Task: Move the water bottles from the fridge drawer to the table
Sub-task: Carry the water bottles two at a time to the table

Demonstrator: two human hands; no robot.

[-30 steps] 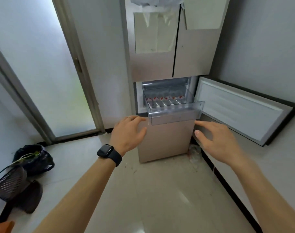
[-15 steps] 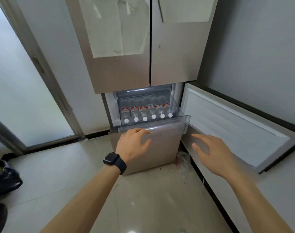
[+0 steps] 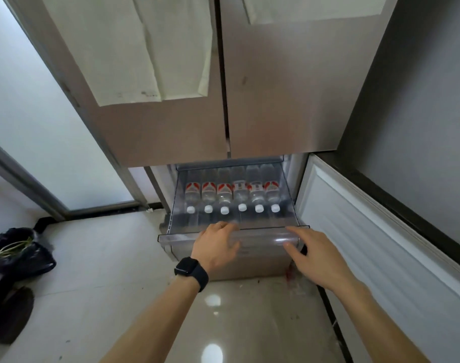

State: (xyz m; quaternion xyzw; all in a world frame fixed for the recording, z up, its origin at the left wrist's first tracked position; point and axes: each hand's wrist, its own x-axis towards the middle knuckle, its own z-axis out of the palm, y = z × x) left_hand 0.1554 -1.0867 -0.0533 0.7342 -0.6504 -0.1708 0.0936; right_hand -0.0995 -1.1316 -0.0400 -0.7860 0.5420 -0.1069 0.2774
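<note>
Black bag: dark plastic bag slumped on the pale tiled floor at far left, green stems showing at its mouth; well apart from the fridge.
Left hand: left hand, black smartwatch on the wrist, forearm reaching forward and up from the lower middle; palm down, fingers loosely spread and laid over the drawer's front lip, closed on nothing.
Drawer: clear plastic fridge drawer, pulled out under the two shut beige upper fridge doors; its glossy front rim runs left to right, near edge toward the person.
Bottles: six clear plastic water bottles with white caps, lying side by side in one row inside the drawer; long axes run front to back, caps toward the person, red-and-white labels at mid-body; bare drawer floor between caps and front wall.
Right hand: right hand, forearm entering from lower right; fingers extended and a little apart, tips at the rim's right end, gripping nothing.
Side door: white-lined lower door swung open at right, just beside the drawer's right wall; open floor lies left of the drawer.
</note>
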